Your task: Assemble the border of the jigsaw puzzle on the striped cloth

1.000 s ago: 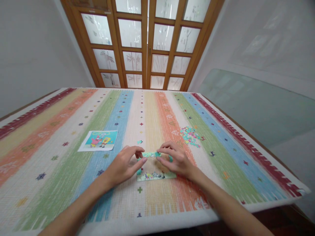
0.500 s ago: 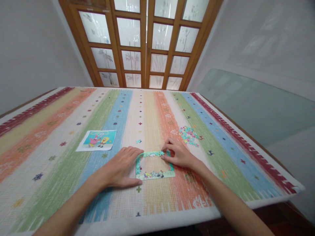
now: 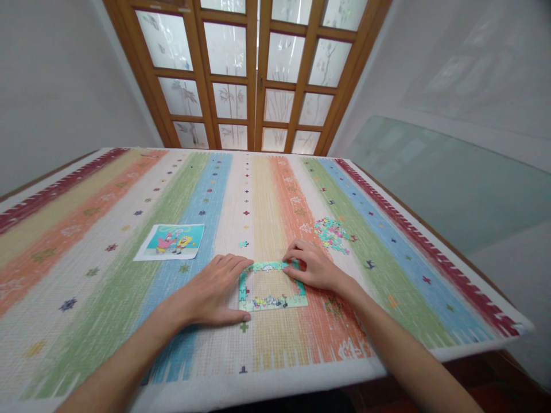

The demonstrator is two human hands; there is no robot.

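Note:
A small rectangular frame of joined puzzle pieces [image 3: 271, 301] lies on the striped cloth [image 3: 107, 275] near the front edge, hollow in the middle. My left hand [image 3: 213, 292] rests flat beside the frame's left side, fingers stretched out and touching its top left corner. My right hand [image 3: 312, 268] sits at the frame's top right corner, fingertips curled and pressing on the top strip. A single loose piece [image 3: 243, 244] lies just beyond the frame.
A heap of loose turquoise puzzle pieces [image 3: 331, 234] lies to the right behind my right hand. A cartoon reference picture [image 3: 171, 241] lies to the left. Wooden glazed doors [image 3: 258, 74] stand past the table's far edge; a glass sheet [image 3: 451, 183] leans at the right.
Both hands held the top strip of pieces a second ago. Since then the strip has been laid into the frame; my left hand flattened beside it and my right hand shifted to the right corner.

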